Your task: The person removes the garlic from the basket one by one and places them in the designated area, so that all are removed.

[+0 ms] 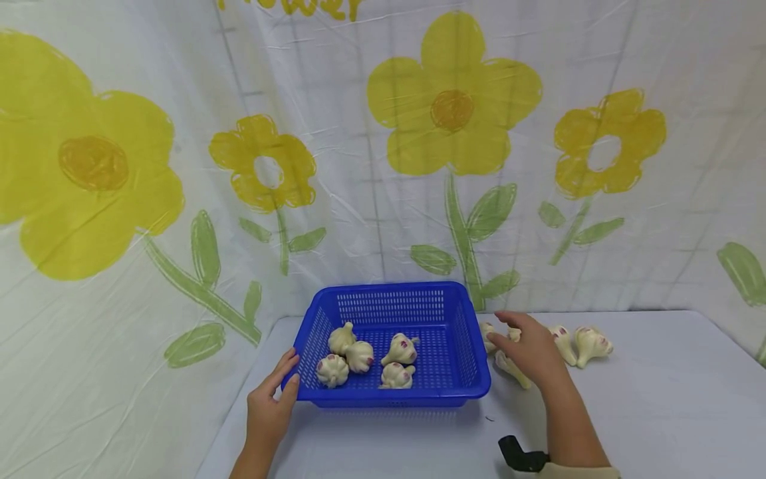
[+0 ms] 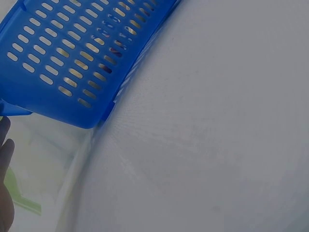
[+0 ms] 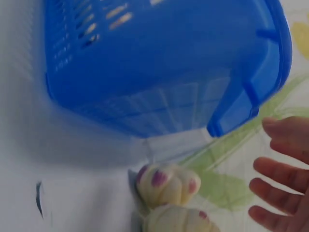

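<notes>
A blue plastic basket (image 1: 461, 332) with slotted walls holds several white garlic bulbs (image 1: 360, 357) with purple marks, mostly in its left half. At the basket's left rim rests my left hand (image 1: 269, 406), its fingers extended along the edge. In the left wrist view only part of that hand shows, beside the basket wall (image 2: 53, 53). My right hand (image 1: 529, 342) hovers just right of the basket, thumb and fingers spread with nothing between them. Below it lie more garlic bulbs (image 1: 512, 370), partly covered by the hand. The right wrist view shows two garlic bulbs (image 3: 169, 186) near the spread fingers (image 3: 277, 171).
Two more garlic bulbs (image 1: 592, 344) lie on the white table (image 1: 664, 399) to the right. Behind stands a white curtain (image 1: 341, 233) printed with yellow flowers. A black device (image 1: 520, 456) is at the right wrist. A small dark scrap (image 1: 489, 418) lies before the basket.
</notes>
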Demonstrator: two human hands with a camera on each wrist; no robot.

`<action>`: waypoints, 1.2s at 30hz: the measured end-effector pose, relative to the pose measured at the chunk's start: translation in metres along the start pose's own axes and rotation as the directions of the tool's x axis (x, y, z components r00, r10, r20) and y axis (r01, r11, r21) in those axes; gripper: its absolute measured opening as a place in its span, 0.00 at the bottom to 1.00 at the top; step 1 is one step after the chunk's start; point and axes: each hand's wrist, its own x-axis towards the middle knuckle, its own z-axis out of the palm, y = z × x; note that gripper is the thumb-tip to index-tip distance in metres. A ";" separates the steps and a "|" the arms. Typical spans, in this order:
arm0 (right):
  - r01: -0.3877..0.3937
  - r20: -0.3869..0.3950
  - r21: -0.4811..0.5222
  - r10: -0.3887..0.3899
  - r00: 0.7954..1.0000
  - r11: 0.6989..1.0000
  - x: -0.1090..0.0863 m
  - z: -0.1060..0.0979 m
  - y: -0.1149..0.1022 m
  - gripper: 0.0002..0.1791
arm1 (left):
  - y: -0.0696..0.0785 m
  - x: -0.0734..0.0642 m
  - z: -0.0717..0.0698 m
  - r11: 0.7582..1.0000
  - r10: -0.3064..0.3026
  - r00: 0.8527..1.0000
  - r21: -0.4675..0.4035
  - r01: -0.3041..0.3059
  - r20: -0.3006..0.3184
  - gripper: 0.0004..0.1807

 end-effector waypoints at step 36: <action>0.324 0.291 0.123 -0.346 0.892 0.938 -0.007 0.093 -0.093 0.29 | -0.025 -0.007 0.001 0.998 -0.061 0.996 0.018 0.060 0.061 0.19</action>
